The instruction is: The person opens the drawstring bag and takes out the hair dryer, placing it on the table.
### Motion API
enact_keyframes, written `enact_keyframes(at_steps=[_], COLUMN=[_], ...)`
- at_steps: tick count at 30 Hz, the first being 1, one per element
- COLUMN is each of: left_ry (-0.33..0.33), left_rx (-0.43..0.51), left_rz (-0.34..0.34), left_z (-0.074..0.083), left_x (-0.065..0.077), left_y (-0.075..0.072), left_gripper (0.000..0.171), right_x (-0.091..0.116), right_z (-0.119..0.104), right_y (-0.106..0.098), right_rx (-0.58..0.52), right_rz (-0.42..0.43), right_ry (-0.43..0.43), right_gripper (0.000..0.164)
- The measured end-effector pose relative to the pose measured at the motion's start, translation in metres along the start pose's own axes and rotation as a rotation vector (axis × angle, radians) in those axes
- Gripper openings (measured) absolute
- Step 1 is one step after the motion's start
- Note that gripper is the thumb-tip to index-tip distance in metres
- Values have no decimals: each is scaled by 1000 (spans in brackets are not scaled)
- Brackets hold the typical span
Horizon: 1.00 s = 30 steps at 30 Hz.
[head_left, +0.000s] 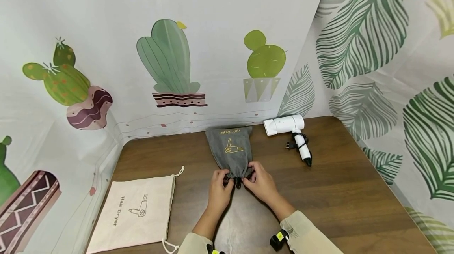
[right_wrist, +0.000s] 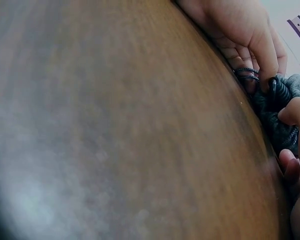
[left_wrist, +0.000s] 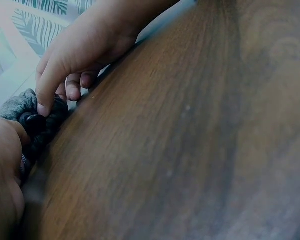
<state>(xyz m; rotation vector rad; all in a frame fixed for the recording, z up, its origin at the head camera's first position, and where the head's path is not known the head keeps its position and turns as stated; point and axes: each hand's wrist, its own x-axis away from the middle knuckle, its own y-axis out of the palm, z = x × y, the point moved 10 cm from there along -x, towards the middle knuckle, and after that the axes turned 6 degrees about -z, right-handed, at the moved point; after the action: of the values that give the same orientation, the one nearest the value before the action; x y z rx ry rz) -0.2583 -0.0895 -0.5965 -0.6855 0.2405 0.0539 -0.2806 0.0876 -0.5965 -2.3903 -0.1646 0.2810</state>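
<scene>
A grey drawstring bag (head_left: 229, 147) with gold "Hair Dryer" lettering and a dryer drawing lies on the table, its gathered mouth toward me. My left hand (head_left: 218, 193) pinches the left side of that mouth, and my right hand (head_left: 261, 183) grips the right side. Between them a black ribbed piece (head_left: 237, 183) pokes out; whatever it belongs to is hidden in the bag. The right wrist view shows loops of dark cord (right_wrist: 247, 74) by the left fingers. In the left wrist view the bunched cloth (left_wrist: 20, 104) sits between both hands.
On the wooden table (head_left: 319, 206), a white hair dryer (head_left: 285, 124) with its black cord wrapped round the handle lies at the back right. A cream drawstring bag (head_left: 138, 222) printed "Hair Dryer" lies flat at the left. Behind hangs a cactus-print cloth (head_left: 220, 29).
</scene>
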Motion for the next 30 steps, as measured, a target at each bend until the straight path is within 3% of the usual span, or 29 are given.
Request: enact_keyframes(at_steps=[8,30], left_ry=[-23,74], left_rx=[7,-82], left_rz=[-29,81], left_z=[-2,9], left_x=[0,5], left_y=[2,-7], left_gripper=[25,23], right_x=[1,3], right_z=[-3,-2], right_y=[-2,-1], right_rx=[-12,3], right_rz=[17,31], right_ry=[-11,-38], right_gripper=[51,50])
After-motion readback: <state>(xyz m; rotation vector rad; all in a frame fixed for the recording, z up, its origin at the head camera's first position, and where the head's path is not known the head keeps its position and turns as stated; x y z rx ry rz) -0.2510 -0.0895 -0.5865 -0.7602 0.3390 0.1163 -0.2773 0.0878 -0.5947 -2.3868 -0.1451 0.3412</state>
